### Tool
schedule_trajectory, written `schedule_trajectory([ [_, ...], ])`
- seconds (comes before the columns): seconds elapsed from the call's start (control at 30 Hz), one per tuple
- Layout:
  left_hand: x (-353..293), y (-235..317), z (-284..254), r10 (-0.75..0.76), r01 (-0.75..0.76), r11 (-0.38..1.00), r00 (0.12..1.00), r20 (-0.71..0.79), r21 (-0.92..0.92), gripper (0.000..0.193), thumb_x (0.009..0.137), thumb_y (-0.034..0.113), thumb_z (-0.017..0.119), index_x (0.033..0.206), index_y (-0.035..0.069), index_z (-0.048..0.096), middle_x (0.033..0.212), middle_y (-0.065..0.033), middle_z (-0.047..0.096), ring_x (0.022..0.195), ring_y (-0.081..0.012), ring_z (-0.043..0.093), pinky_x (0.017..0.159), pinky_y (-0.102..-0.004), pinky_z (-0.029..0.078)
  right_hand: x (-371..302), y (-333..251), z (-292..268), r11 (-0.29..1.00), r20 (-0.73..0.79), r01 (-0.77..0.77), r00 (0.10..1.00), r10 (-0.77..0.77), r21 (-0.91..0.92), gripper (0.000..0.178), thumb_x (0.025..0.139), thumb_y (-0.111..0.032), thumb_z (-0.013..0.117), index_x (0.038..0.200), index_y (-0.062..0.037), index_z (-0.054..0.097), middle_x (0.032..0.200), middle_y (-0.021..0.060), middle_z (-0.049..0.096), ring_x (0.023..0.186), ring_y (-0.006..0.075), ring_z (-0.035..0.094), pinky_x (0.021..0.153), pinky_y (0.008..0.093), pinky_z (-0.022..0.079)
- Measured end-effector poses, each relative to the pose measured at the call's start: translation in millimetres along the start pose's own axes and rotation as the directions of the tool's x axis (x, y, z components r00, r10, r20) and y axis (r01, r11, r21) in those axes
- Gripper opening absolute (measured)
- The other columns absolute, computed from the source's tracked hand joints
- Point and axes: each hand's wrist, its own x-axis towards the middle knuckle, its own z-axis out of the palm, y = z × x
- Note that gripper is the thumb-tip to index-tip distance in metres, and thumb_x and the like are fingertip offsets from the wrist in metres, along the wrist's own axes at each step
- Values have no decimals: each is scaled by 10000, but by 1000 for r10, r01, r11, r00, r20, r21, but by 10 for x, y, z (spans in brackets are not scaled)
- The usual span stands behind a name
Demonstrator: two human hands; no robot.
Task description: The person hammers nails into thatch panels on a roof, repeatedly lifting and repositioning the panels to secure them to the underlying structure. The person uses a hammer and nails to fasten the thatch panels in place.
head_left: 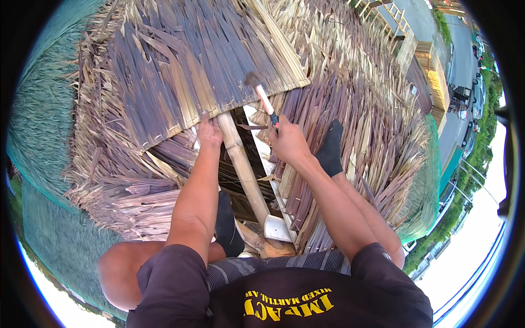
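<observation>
My right hand is closed around the handle of a hammer. The hammer's head, smeared by motion, is over the lower edge of a palm-leaf thatch panel, towards its right end. That edge is stitched along a thin strip. At the same edge, further left, my left hand pinches the panel, with some of its fingers hidden. Below the panel a bamboo pole runs down towards me beside a dark open gap.
Layered thatch slopes away on both sides, and my dark-socked feet rest astride the gap. A white piece lies at the pole's near end. Green netting borders the roof on the left. A road with parked vehicles lies far below right.
</observation>
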Motion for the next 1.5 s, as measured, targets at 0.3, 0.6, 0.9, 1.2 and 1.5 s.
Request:
schedule_trajectory([
  [0.3,52,-27,-3,-2,6,998,998,-55,67,298,1003,43,579,1289,8,504,1251,-120,605,1145,-251,617,1058,-346,525,-28,-235,22,992,-73,50,996,-59,-120,204,902,-102,637,1012,35,532,738,250,632,716,462,654,620,495,490],
  [0.6,-2,-18,75,33,-21,994,993,-109,106,325,971,25,615,1275,-5,501,1224,-131,607,1045,-241,642,914,-343,573,-136,239,331,997,-123,80,989,-80,-5,209,911,-145,632,1006,2,517,763,273,640,768,504,638,621,520,491],
  [0.9,-1228,32,424,-494,-147,462,776,392,874,282,975,117,656,1237,19,617,1041,-55,685,874,-124,658,720,-257,527,337,546,553,647,216,-188,976,36,739,229,1000,-171,571,807,-48,578,589,-6,503,467,93,470,430,284,371],
  [1.2,-1301,346,823,-653,-425,80,661,370,901,290,962,129,680,1227,23,627,936,-16,686,780,-80,634,682,-228,508,190,336,453,667,205,-155,979,4,729,267,1022,-233,599,840,-41,564,631,1,528,498,92,493,449,284,400],
  [1.5,-1073,558,616,-671,-281,81,694,261,956,266,929,69,638,1173,-39,632,933,-76,691,766,-134,686,699,-256,553,278,205,892,835,117,-88,993,29,543,282,947,-239,657,867,17,570,643,115,617,527,226,606,518,403,474],
])
